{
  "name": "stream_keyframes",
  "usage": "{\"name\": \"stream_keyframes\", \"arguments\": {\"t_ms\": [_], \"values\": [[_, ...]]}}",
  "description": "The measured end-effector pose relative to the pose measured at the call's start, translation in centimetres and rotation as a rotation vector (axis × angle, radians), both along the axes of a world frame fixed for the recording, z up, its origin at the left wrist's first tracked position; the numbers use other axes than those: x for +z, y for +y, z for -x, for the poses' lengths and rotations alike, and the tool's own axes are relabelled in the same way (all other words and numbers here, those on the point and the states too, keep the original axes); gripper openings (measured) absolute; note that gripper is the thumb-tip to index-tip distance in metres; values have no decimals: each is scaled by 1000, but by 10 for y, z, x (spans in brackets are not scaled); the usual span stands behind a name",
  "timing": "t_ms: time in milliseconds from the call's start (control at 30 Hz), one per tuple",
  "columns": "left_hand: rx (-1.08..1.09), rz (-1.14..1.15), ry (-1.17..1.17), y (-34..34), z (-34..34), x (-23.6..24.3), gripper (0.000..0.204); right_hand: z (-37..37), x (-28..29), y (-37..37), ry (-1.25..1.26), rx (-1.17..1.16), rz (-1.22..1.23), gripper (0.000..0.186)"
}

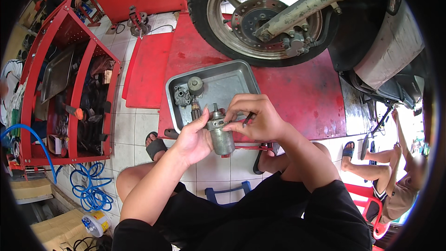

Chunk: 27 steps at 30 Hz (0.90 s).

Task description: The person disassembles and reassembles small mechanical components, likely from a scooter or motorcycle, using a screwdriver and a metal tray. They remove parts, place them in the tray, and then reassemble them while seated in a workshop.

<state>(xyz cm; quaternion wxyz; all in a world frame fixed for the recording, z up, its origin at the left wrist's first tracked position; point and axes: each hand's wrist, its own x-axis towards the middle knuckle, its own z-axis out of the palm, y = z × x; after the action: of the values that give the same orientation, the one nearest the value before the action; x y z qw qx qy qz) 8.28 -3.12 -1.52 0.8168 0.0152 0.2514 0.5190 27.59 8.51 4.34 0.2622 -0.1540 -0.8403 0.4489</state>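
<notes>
My left hand is wrapped around a grey metal cylinder that looks like a small starter motor, held upright with its thin shaft on top. The fingers of my right hand are bent in at the motor's upper end. A thin dark rod pokes out between them; its kind is unclear. Just beyond my hands a metal tray holds a cast metal housing, a round metal cap and a ribbed, shaft-like part near my left thumb.
The tray rests on a red lift platform, under a motorcycle's front wheel. A red tool rack stands left, with a coiled blue hose below it. A blue stool is between my legs. Another person sits at right.
</notes>
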Motion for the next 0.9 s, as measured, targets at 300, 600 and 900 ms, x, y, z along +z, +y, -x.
{"name": "stream_keyframes", "arguments": {"t_ms": [300,600,900], "values": [[-12,7,2,0,1,1,46,-2,1,0,-65,-37,-37,29],[133,173,50,5,8,1,60,-21,-11,40,212,-386,845,26],[260,271,163,8,8,8,47,-19,4,25,45,-308,546,20]]}}
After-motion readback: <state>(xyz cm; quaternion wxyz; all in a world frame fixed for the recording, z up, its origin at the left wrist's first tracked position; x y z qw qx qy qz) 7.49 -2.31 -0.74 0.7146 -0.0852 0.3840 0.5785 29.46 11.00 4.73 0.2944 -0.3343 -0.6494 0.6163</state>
